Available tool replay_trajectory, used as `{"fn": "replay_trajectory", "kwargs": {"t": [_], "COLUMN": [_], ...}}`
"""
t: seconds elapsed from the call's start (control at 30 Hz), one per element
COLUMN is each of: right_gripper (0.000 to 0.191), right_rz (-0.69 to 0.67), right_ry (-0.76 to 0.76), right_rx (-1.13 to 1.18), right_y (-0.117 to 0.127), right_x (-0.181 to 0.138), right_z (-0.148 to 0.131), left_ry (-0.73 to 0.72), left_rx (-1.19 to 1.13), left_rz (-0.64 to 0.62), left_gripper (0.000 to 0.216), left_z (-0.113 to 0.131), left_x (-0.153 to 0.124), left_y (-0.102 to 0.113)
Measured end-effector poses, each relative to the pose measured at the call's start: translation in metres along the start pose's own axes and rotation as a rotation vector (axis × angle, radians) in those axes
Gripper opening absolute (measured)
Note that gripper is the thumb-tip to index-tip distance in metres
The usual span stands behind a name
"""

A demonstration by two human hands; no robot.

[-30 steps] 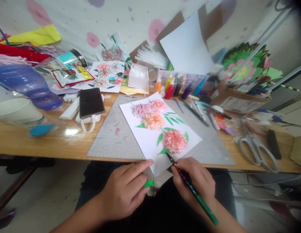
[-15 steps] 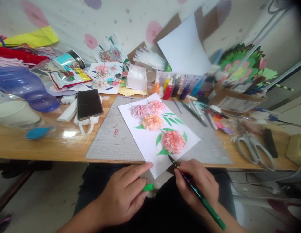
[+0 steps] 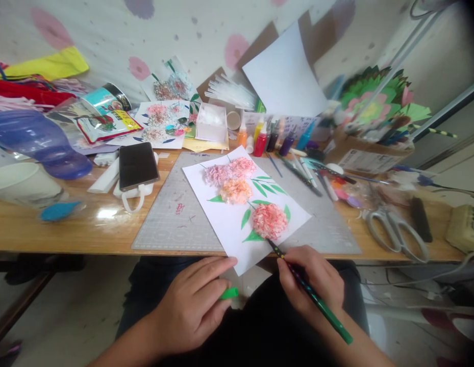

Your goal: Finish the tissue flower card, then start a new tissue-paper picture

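My right hand (image 3: 315, 280) is closed round a dark felt-tip pen (image 3: 317, 300) with a green end. Its tip meets the green leaf area just under the lowest red-pink flower. A white sheet of paper (image 3: 225, 229) lies slanted on the grey cutting mat (image 3: 164, 214), its near corner past the table edge. On it are several ruffled flowers, among them a red-pink one (image 3: 270, 220) and an orange one (image 3: 237, 191), with green leaves (image 3: 255, 235). My left hand (image 3: 194, 300) holds a green pen cap (image 3: 229, 293) between its fingers, the index fingertip at the sheet's left edge.
On the left are a phone (image 3: 138, 165), a white cup (image 3: 22, 181) and a blue piece (image 3: 59, 210). Paint bottles (image 3: 260, 141) stand behind the mat beside a white box (image 3: 211, 122). Pens, scissors (image 3: 397, 232) and a cardboard box (image 3: 370, 153) of tools are on the right.
The pen tip has shifted slightly right along the leaf beneath the red-pink flower. My left hand stays by the paper's edge with the cap. The whole view has moved a little.
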State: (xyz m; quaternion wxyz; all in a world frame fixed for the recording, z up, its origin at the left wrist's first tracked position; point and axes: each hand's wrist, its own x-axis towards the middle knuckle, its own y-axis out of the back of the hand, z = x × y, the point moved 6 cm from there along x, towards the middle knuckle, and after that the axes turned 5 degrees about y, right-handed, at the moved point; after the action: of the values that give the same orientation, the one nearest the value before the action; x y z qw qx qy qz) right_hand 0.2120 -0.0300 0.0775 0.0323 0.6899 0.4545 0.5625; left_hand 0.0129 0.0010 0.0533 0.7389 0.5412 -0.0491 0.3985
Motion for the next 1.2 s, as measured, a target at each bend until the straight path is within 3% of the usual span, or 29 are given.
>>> {"fn": "replay_trajectory", "kwargs": {"t": [0.17,0.3,0.4,0.47,0.57,0.67,0.73,0.83,0.93,1.07,1.2], "right_gripper": [0.012,0.014,0.014,0.021,0.031,0.032,0.025,0.014,0.017,0.036,0.029], "right_rz": [-0.006,0.086,0.167,0.194,0.084,0.068,0.07,0.114,0.029,0.0,0.005], "right_ry": [-0.016,0.013,-0.01,-0.009,0.104,0.135,0.22,0.423,0.535,0.517,0.523], "right_rx": [-0.004,0.072,0.064,-0.097,-0.237,-0.313,-0.309,-0.261,-0.234,-0.273,-0.17], "right_y": [0.0,0.011,0.025,0.035,0.038,0.042,0.039,0.025,-0.005,-0.032,-0.029], "right_x": [0.002,-0.001,-0.012,-0.019,-0.027,-0.033,-0.034,-0.029,-0.018,-0.001,0.007], "right_z": [-0.002,-0.007,0.006,0.023,0.045,0.057,0.047,0.01,-0.025,-0.044,-0.042], "left_ry": [-0.004,0.005,0.032,0.052,0.095,0.127,0.135,0.143,0.152,0.129,0.114], "left_rx": [-0.001,0.014,-0.013,0.007,0.087,0.179,0.244,0.304,0.332,0.341,0.353], "left_rz": [-0.003,0.016,0.051,0.062,0.092,0.144,0.171,0.193,0.194,0.172,0.199], "left_gripper": [0.015,0.013,0.013,0.013,0.014,0.016,0.017,0.018,0.019,0.02,0.019], "left_z": [0.001,0.005,0.008,0.01,0.009,0.004,0.001,-0.005,-0.008,-0.008,-0.015], "left_x": [0.002,0.006,0.007,0.004,-0.006,-0.017,-0.019,-0.012,0.0,0.008,0.004], "left_y": [0.001,0.01,0.023,0.032,0.044,0.054,0.057,0.058,0.057,0.055,0.058]}}
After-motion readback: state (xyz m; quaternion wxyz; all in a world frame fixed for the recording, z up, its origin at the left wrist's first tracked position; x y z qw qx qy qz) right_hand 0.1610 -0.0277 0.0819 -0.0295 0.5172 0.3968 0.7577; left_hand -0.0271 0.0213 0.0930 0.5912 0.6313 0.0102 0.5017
